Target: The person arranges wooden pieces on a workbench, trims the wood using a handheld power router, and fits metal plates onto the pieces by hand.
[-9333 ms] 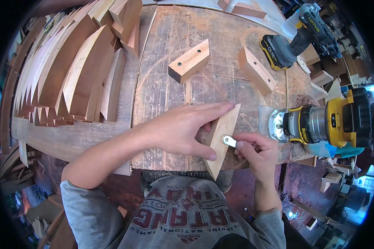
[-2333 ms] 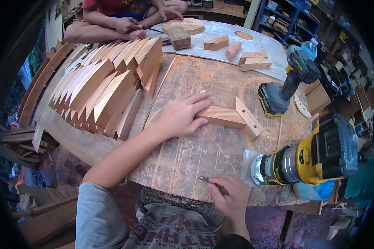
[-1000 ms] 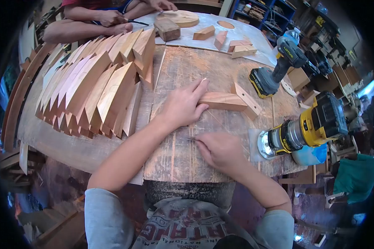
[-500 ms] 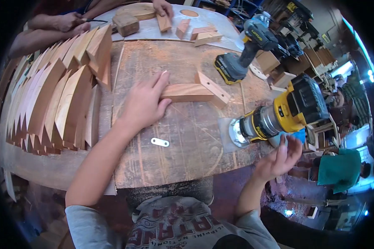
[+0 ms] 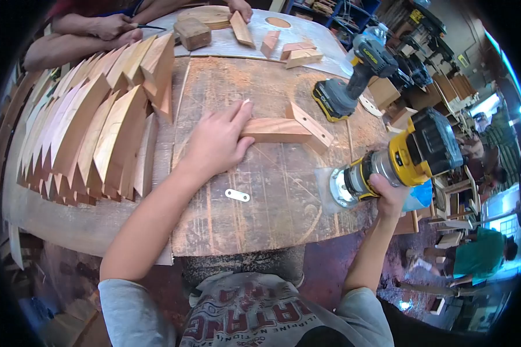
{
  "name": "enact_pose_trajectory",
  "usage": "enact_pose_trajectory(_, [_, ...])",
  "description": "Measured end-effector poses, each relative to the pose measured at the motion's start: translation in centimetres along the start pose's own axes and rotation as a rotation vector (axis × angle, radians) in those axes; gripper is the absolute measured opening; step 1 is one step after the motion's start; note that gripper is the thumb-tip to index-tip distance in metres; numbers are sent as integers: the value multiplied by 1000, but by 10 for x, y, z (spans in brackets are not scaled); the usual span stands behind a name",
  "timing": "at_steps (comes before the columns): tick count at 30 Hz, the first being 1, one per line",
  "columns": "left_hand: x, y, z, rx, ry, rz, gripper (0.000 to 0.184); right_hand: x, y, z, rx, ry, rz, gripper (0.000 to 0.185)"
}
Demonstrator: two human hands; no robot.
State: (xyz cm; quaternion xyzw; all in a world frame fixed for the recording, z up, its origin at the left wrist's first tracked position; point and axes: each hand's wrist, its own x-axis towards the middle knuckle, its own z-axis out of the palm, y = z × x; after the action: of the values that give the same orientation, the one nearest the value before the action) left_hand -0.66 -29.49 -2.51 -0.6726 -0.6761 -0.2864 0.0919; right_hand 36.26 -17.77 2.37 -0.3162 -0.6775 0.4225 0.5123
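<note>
My left hand is closed around the end of a wooden piece lying on the worktable. A short crosspiece with two dark holes meets its far end at an angle. My right hand grips a yellow and black router, thumb against its body; the other fingers are mostly hidden behind it. The router stands on the table near the right edge, its clear round base facing left. A small white plate with two holes lies between my forearms.
A cordless drill stands beyond the crosspiece. Rows of cut wooden pieces fill the left side. At the far side, a co-worker's hand touches a wood piece beside a wooden block.
My right hand has moved from the air near the router onto its body. The co-worker's wood piece has tilted. The whole view has shifted slightly; my left hand keeps its hold.
</note>
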Motion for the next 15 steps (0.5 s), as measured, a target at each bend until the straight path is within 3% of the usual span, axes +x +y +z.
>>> enact_pose_trajectory(8, [-3, -2, 3, -29, 39, 9, 69, 11, 7, 3, 126, -60, -131, 81])
enact_pose_trajectory(15, [-3, -2, 0, -14, 38, 46, 60, 40, -31, 57, 299, -212, -210, 84])
